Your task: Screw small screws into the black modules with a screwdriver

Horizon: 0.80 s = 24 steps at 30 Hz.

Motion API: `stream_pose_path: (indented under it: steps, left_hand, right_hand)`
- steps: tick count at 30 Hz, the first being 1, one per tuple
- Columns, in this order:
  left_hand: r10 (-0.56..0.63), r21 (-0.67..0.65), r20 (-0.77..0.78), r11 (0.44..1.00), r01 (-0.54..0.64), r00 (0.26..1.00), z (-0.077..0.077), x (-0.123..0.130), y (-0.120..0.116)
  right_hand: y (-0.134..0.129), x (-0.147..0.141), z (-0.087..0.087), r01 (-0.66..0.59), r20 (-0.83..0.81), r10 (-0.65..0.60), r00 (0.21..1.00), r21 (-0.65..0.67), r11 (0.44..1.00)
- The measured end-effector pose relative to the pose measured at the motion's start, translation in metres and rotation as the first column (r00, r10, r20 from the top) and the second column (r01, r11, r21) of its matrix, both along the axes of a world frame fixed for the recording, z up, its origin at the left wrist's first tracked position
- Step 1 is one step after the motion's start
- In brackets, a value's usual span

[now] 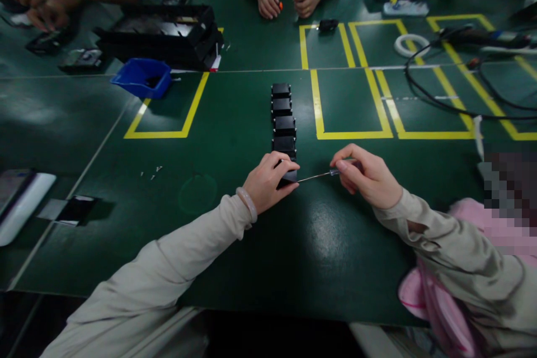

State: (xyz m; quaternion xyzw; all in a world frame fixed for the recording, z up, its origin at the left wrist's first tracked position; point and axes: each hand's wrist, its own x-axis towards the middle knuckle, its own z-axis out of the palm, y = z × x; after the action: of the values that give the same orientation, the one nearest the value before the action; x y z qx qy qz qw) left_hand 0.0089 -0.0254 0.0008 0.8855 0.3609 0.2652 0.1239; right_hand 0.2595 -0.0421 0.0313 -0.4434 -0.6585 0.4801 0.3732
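My left hand (271, 182) is closed around a small black box-shaped part (288, 177) at the near end of a row. Between the thumb and fingers of my right hand (363, 174) is a screwdriver (321, 175) with a clear handle and a thin metal shaft. Its tip points left and reaches the right side of the held part; whether it sits in a screw is too small to tell. Beyond my left hand, several similar black parts (284, 124) stand in a line, with small shiny screws along their sides.
Several loose screws (153, 172) lie left on the green table (235, 246). A blue bin (145, 77) stands near a long black tray (163, 33). Cables (413, 75) and a white ring (411, 45) lie right. Across the table, a person's hands (289, 1) hold a small orange-tipped item.
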Motion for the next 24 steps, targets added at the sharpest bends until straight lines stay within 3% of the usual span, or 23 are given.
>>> stream_pose_path:
  steps: [6, 13, 20, 24]
  left_hand:
    - [0.006, -0.008, -0.007, 1.0, -0.006, 1.0, 0.0007, 0.0008, -0.0006]
    - [0.014, -0.005, -0.016, 1.0, -0.014, 1.0, -0.0003, 0.0003, -0.0009]
    - [0.008, -0.005, -0.012, 1.0, -0.008, 1.0, 0.0002, 0.0002, -0.0008]
    - [0.008, -0.003, -0.011, 1.0, -0.008, 1.0, 0.0003, 0.0005, -0.0009]
  right_hand:
    - [-0.0016, -0.0008, 0.0017, -0.039, 0.015, 0.038, 0.999, 0.091, 0.995]
    - [-0.0001, 0.0002, 0.0005, -0.032, 0.035, 0.032, 0.999, 0.016, 0.999]
    - [0.0017, -0.0013, 0.0004, -0.027, -0.003, 0.027, 1.0, 0.054, 0.998]
    - [0.0009, -0.0016, 0.0005, 0.001, -0.005, -0.001, 1.0, -0.008, 1.0]
